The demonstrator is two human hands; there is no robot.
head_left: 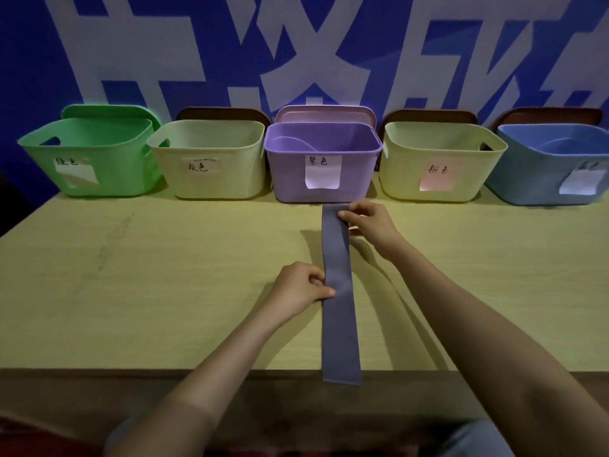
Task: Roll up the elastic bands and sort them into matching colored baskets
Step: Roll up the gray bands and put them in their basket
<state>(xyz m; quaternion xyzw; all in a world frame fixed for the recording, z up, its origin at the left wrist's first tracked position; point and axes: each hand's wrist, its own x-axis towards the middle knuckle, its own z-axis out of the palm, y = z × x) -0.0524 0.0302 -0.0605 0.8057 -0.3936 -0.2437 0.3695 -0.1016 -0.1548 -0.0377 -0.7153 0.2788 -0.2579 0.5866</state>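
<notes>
A long grey-purple elastic band (339, 331) lies flat on the table, running from the purple basket (286, 179) down over the table's front edge. My right hand (369, 222) pinches the band's far end just in front of the purple basket. My left hand (301, 286) pinches the band's left edge near its middle. The purple basket holds what looks like a coiled band. Five baskets stand in a row along the back.
From left to right stand a green basket (99, 179), a cream basket (184, 179), the purple one, a second cream basket (405, 183) with a pink label, and a blue basket (527, 189). Each carries a paper label. Wooden table (148, 291) spreads wide to the left.
</notes>
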